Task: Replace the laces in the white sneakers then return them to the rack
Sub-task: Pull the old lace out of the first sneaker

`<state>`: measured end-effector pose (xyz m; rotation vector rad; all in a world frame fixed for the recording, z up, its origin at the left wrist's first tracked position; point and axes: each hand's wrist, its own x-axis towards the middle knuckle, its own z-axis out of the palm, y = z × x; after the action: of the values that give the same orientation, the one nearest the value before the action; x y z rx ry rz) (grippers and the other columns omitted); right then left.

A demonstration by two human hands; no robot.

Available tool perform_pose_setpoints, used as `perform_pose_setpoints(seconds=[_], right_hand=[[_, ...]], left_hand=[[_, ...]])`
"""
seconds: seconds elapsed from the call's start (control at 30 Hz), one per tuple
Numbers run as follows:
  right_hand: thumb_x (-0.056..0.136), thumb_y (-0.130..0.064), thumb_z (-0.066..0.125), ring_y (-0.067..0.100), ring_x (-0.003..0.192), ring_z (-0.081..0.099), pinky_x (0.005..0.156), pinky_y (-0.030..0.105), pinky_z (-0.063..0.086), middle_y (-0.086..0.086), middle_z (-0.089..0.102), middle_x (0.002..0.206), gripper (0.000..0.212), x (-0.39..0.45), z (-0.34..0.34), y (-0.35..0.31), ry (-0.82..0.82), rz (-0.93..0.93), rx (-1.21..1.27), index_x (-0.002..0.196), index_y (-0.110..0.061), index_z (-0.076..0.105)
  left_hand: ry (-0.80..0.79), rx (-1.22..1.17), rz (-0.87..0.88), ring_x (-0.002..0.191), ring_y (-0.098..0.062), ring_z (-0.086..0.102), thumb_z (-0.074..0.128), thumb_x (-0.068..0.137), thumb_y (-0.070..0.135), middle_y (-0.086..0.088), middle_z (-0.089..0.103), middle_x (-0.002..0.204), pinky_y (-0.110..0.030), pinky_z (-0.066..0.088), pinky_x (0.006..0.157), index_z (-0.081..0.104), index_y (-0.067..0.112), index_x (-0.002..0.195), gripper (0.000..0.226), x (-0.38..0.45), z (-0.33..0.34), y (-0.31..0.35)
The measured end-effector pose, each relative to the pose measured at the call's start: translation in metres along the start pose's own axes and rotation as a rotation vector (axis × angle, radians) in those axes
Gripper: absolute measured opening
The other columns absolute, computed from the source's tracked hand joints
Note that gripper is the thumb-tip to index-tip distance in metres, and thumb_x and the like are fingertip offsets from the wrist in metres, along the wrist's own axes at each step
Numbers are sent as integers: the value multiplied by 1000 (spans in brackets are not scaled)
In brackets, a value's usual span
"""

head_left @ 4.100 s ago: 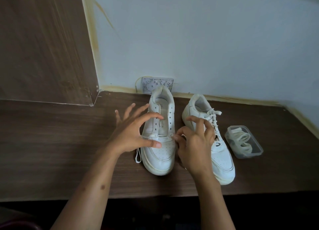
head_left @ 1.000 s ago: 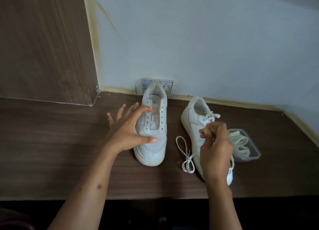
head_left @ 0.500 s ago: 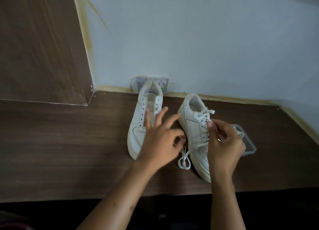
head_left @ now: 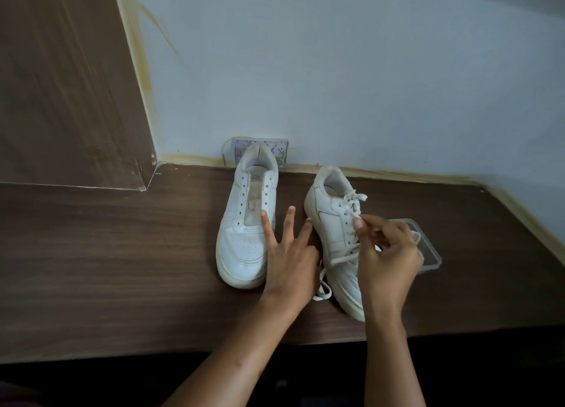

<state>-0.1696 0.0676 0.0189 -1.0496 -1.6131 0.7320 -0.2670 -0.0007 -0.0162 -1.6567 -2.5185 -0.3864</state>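
Two white sneakers sitting side by side on the wooden shelf (head_left: 122, 253): unlaced sneaker (head_left: 244, 235) left, laced sneaker (head_left: 336, 238) right. Between them, left hand (head_left: 290, 263) hovering, fingers spread, gripping nothing. Right hand (head_left: 388, 260) pinching the lace (head_left: 351, 204). Behind it, plastic box (head_left: 431, 260) lying partly hidden.

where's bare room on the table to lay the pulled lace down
Widest bare patch: table left of the unlaced sneaker, running to the wood panel. A smaller patch lies right of the plastic tub, toward the wall. Crowded: between the sneakers, where the left hand reaches, and around the laced sneaker, where the right hand pinches its lace.
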Motion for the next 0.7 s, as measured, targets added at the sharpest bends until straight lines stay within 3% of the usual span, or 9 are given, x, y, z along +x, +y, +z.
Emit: perform_pose_setpoints(seconds=[0.1,0.27,0.37,0.47,0.53,0.6,0.7], right_hand=[[87,-11,73,4,76,59,70,8,45,4,60,89,10,-1,0,1,-9,2,15,93,-19,75],[86,-13,73,0,77,59,68,5,42,2,61,87,7,-8,-1,-4,-49,26,22,89,-20,73],[84,-15,75,4,75,61,67,9,44,0,66,83,8,-16,-6,-11,-83,50,49,85,-23,72],[83,-15,76,3,70,62,67,15,46,-4,71,77,11,-21,-14,-26,-115,167,170,79,-25,72],[83,-11,76,4,70,64,67,16,48,-3,73,74,7,-22,-20,-43,-134,283,335,80,-17,74],[83,-6,74,5,74,68,68,14,51,0,75,76,2,-21,-27,-63,-186,352,501,83,-8,75],[84,-3,71,8,77,70,68,14,52,6,76,83,8,-16,-38,-96,-261,348,629,91,-1,75]], left_hand=[[-8,-35,21,146,-41,20,80,68,18,-1,56,139,-74,-1,107,67,22,59,16,1,9,0],[62,-52,-8,150,-34,7,69,81,36,2,46,147,-64,-17,111,69,26,66,18,7,15,-4],[154,-116,-84,146,-31,22,76,77,36,4,54,141,-62,-9,114,68,29,69,13,2,6,-9],[380,-498,-270,139,-23,35,74,80,38,12,60,129,-56,0,117,71,31,77,8,1,-15,-12],[356,-816,-305,132,-11,43,66,80,50,20,60,121,-57,19,115,74,32,85,20,1,-34,-10],[344,-1085,-251,118,2,52,63,77,57,26,61,113,-47,41,105,76,30,87,31,0,-60,-6],[285,-1294,-176,116,7,53,73,84,34,20,62,115,-38,44,106,77,31,86,5,1,-108,4]])
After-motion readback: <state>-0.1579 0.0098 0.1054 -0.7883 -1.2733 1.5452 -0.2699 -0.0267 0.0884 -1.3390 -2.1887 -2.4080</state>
